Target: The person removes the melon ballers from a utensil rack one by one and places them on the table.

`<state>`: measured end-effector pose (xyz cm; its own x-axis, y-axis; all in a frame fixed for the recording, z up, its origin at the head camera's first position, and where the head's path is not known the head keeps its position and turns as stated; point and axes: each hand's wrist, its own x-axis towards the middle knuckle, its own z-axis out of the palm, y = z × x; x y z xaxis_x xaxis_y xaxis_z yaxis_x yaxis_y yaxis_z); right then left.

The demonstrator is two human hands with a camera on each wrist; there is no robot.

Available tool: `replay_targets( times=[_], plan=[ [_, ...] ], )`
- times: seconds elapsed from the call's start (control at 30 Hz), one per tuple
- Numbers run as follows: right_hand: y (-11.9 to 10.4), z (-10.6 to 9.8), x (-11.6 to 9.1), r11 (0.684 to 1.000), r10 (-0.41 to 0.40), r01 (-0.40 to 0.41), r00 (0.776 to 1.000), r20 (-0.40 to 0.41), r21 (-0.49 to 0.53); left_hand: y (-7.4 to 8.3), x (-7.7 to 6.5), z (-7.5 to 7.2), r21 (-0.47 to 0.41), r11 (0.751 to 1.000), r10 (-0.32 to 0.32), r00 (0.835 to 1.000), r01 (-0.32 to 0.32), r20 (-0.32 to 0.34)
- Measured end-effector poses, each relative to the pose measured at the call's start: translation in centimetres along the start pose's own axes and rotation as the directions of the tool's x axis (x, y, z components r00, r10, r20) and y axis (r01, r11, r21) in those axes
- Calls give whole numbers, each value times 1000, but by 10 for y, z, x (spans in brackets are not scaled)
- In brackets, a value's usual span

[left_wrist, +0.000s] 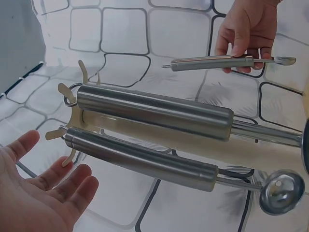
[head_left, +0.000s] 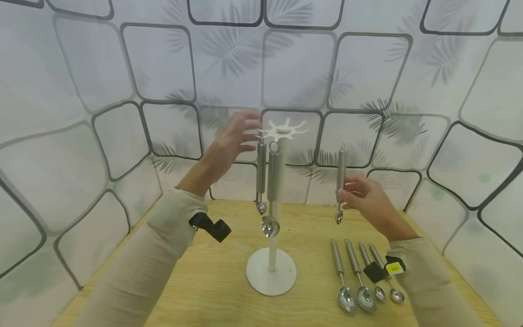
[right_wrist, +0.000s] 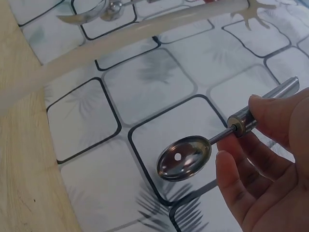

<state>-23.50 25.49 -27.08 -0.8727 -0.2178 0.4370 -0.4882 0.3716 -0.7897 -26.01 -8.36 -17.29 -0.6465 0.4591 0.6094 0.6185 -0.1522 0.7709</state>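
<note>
My right hand (head_left: 369, 200) pinches the handle of a small melon baller (head_left: 341, 170), upright with its bowl down, to the right of a white hanging rack (head_left: 283, 131). In the right wrist view that baller's oval bowl (right_wrist: 184, 158) has a small hole in it. Beside the rack's left side, my left hand (head_left: 234, 138) is held up with fingers spread and holds nothing. From the rack's hooks hang a small melon baller (left_wrist: 140, 157), nearest the left hand, and a thicker-handled scoop (left_wrist: 154, 111).
Several steel scoops (head_left: 346, 297) lie side by side on the wooden table (head_left: 204, 290) at the front right, partly under the right wrist's black strap. The rack's round base (head_left: 261, 284) stands mid-table. Patterned cloth (head_left: 229, 59) encloses the back and sides.
</note>
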Motion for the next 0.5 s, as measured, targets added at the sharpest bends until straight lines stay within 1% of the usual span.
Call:
replay_targets(
  times=[0.07,0.2,0.3,0.43,0.5],
  plan=[
    [7,-6,-4,1000,24,-24,1000,1,-15,0,-1,0,5,1000,11,1000,-11,0],
    [21,-15,-13,995,81,-81,997,1,-62,1,-5,0,-16,999,40,999,-40,2],
    [30,-21,-19,989,119,-119,993,-7,-85,0,-9,-1,-35,998,48,999,-48,4],
    [43,-28,-25,983,158,-159,987,-15,-89,-1,-13,-1,-59,997,54,998,-53,10],
    [49,-32,-29,981,171,-172,985,-16,-85,-1,-14,0,-59,996,68,998,-67,15]
  ],
)
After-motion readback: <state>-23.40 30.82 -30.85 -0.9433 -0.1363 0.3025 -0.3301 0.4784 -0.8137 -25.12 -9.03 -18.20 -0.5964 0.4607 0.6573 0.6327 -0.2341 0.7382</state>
